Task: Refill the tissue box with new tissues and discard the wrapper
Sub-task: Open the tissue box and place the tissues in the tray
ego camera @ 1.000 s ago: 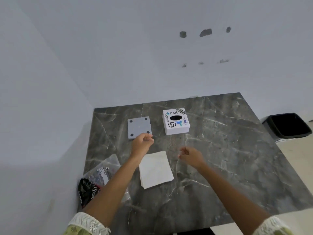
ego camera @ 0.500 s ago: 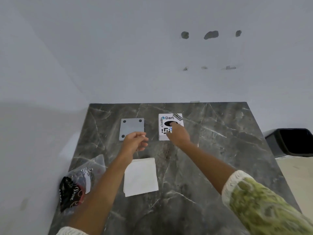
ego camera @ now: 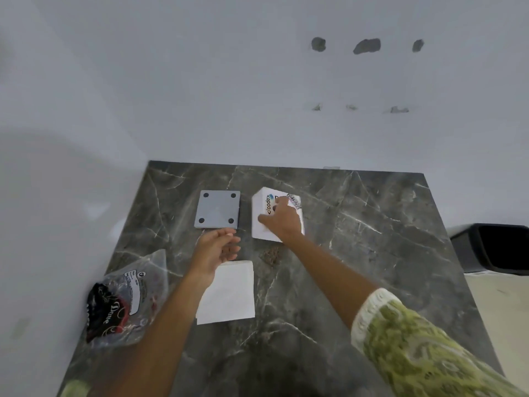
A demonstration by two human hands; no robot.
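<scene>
On the dark marble table (ego camera: 357, 253), set against a white wall, all task items lie within reach. Off the right edge, on the floor, stands a black bin (ego camera: 495, 247), the likely destination for the wrapper.

The white tissue box (ego camera: 262, 222) sits toward the back of the table, tilted up on one edge, not flat. The right hand (ego camera: 282, 220) is closed over its top, fingers wrapped on the printed face with at least one at or in the dispensing opening; how deep it goes cannot be told. The box appears to be mid-lift or mid-turn.

The stack of new tissues (ego camera: 229, 296) lies flat nearer the person, well apart from the box. The clear wrapper (ego camera: 128, 299), crumpled, lies at the left table edge.

The grey base plate (ego camera: 217, 209), with four dark feet, lies just beside the box on its left, detached, feet upward.

The left hand (ego camera: 217, 250) hovers between the plate and the stack, fingers loosely spread, holding nothing.

Procedure for the step in hand, as judged:
1. Turn the box fully over so its open underside faces up.
2. Steady the box wall with the free hand; light plastic or card may slide on polished stone.
3. Keep the stack squared when loading, so no sheet folds at a corner.
4. Refit the plate before righting the box.
</scene>
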